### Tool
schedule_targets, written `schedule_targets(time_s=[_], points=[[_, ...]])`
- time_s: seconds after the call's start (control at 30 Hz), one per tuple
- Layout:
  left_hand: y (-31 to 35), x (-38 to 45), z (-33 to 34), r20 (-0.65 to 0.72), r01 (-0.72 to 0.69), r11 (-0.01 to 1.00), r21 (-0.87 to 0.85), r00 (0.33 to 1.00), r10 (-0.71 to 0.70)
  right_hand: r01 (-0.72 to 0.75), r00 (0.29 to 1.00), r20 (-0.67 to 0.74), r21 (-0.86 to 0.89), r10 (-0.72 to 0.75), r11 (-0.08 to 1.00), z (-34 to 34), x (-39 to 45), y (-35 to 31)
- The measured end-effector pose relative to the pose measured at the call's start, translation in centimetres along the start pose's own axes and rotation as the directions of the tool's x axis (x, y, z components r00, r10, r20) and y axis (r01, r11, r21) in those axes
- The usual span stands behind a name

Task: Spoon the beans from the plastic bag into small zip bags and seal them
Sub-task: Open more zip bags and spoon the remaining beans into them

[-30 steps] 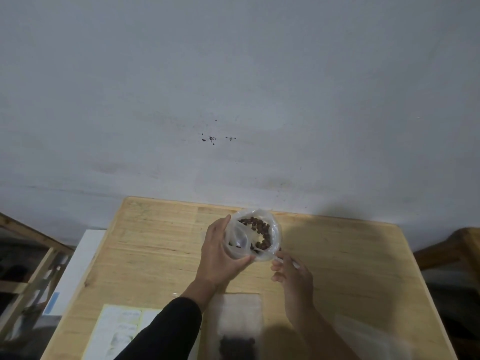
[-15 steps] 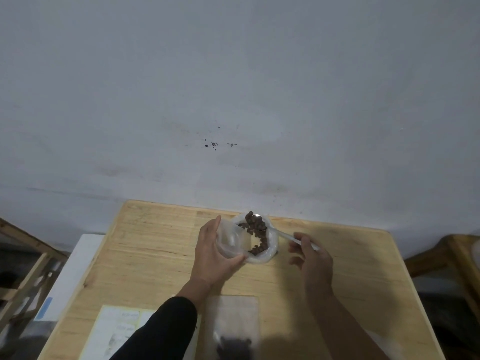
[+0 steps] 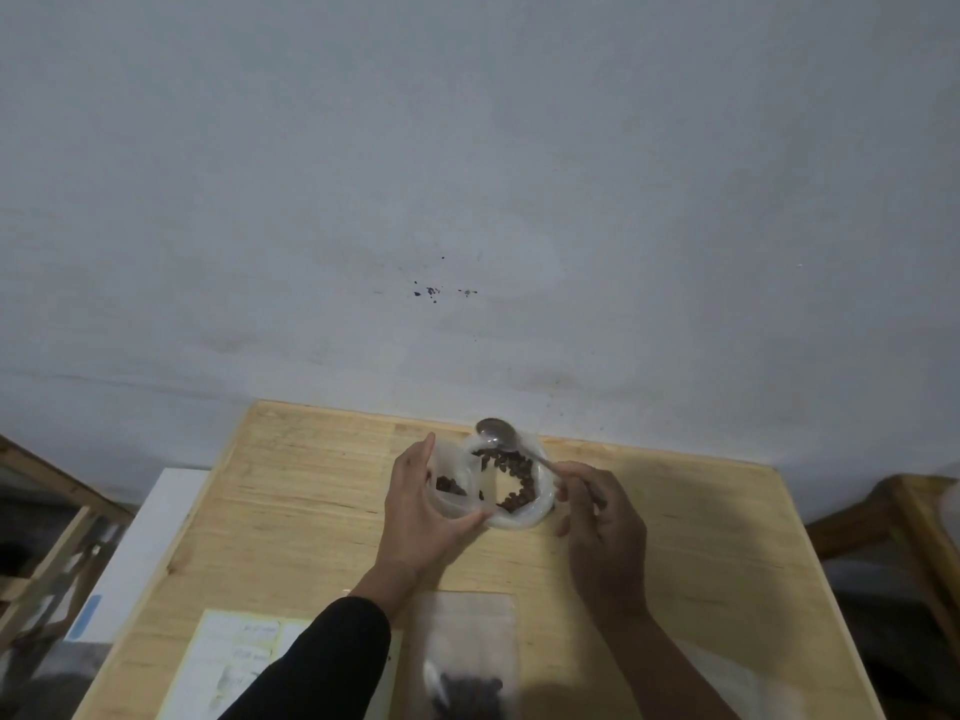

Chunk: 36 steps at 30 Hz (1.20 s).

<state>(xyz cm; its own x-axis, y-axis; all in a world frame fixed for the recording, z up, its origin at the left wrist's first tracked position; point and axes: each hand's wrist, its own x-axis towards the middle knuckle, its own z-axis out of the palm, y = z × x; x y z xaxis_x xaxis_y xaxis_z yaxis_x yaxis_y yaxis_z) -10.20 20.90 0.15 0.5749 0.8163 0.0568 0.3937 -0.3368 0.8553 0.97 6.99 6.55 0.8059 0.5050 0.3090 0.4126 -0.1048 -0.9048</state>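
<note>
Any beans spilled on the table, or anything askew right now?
No spill shows. The beans sit inside the plastic bag; the left hand holds the small zip bag open, and the right hand holds the spoon, which looks empty.

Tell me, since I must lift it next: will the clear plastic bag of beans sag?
Probably: the clear plastic bag of brown beans looks thin and crumpled, so floppy. Its mouth gapes beside the left hand, so tipping may spill beans.

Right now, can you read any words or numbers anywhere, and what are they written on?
No text can be read.
Paper sheet at the table's near edge: a few dark printed lines, too blurred to read.
Zip bag with beans beside it: no print to make out.
Spoon and plastic bag: no lettering visible.
</note>
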Motion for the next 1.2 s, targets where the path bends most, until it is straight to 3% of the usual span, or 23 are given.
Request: schedule_targets(time_s=[0.13,0.4,0.5,0.63,0.77,1.07,1.2], points=[[-0.5,-0.5,0.0,0.01,0.004,1.0,-0.018,1.0,-0.004,-0.162,0.979,-0.135,-0.057,0.154,0.985,-0.3,-0.9,2.7],[-0.6,-0.1,0.7,0.031,0.024,1.0,-0.009,0.999,-0.024,-0.155,0.986,-0.082,-0.143,0.144,0.978,1.2,-1.5,5.4],[-0.9,0.2,0.9,0.045,0.029,0.999,-0.015,0.999,-0.028,-0.24,0.971,-0.051,-0.116,0.235,0.964,2.1,-1.2,5.9],[-1.1,0.4,1.0,0.054,0.023,1.0,-0.005,0.998,-0.023,-0.489,0.869,-0.05,0.07,0.492,0.87,2.9,-0.6,6.0],[-0.9,0.6,1.2,0.057,0.026,1.0,-0.014,0.998,-0.025,-0.631,0.768,-0.002,0.163,0.64,0.758,3.3,-0.6,5.9],[-1.0,1.2,1.6,0.045,0.002,1.0,-0.031,0.999,0.0,-0.756,0.641,0.139,0.282,0.755,0.59,4.6,-1.4,5.0],[-1.2,1.0,1.6,0.047,0.0,0.999,-0.046,0.999,0.002,-0.786,0.575,0.114,0.353,0.81,0.508,4.4,-0.9,4.8]])
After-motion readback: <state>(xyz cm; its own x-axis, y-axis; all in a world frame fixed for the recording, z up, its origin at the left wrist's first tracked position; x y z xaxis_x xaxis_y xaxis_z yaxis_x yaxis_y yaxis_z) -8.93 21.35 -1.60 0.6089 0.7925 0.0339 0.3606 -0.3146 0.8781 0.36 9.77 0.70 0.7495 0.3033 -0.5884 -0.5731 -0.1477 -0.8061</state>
